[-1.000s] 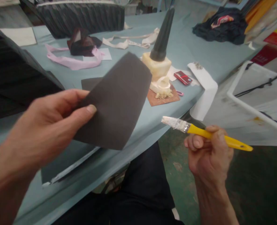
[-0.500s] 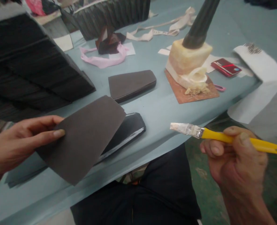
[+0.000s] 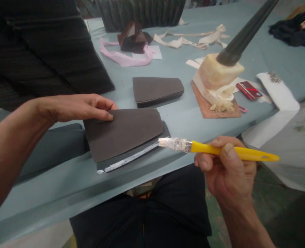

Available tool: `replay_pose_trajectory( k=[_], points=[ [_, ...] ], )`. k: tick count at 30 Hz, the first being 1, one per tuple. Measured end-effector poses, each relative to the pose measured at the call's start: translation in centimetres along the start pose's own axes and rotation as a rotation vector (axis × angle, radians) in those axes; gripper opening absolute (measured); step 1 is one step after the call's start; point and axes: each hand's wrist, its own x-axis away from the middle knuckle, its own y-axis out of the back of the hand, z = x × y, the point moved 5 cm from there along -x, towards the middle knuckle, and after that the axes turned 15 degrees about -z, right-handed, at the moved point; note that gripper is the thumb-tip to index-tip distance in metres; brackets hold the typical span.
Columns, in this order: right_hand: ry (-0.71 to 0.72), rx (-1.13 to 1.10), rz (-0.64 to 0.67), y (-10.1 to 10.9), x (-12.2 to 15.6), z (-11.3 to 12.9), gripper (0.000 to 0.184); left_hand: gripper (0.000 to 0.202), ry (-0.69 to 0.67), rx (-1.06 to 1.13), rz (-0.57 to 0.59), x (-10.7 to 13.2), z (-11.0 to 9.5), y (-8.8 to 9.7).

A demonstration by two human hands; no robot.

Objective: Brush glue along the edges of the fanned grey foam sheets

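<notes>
My left hand (image 3: 90,108) pinches a dark grey tapered sheet (image 3: 126,131) at its far left corner, thumb on top. Beneath the sheet lies a black piece of similar shape (image 3: 139,148), mostly covered; a wet white strip (image 3: 129,161) runs along its near edge. My right hand (image 3: 230,165) is closed around the yellow handle of a paintbrush (image 3: 214,148). White stuff coats the bristles, whose tip is at the right end of the white strip; whether it touches, I cannot tell. Behind the sheet sits a stack of grey tapered pieces (image 3: 159,90).
Tall black stacks (image 3: 43,51) rise at the left. A cream block-shaped container (image 3: 216,74) with a dark handle stands on a brown board (image 3: 206,106). Beyond are a red box (image 3: 249,90), a pink strip (image 3: 123,60) and pale ribbons (image 3: 178,41). Dark pieces (image 3: 56,148) lie under my left forearm.
My left hand has brought the grey sheet right and down onto the black piece, leaving the white edge showing. My right hand has moved the paintbrush left, close to that edge. The view has shifted.
</notes>
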Motion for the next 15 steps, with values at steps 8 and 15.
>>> replay_pose_trajectory(
  k=[8, 15],
  points=[
    [0.063, 0.105, 0.189, -3.6, 0.9, -0.4, 0.023, 0.043, -0.009, -0.011, -0.006, 0.0, -0.1, -1.0],
    [0.092, 0.162, 0.274, -6.3, 0.6, 0.2, 0.029, 0.033, -0.284, -0.206, -0.112, -1.3, 0.4, -1.2]
  ],
)
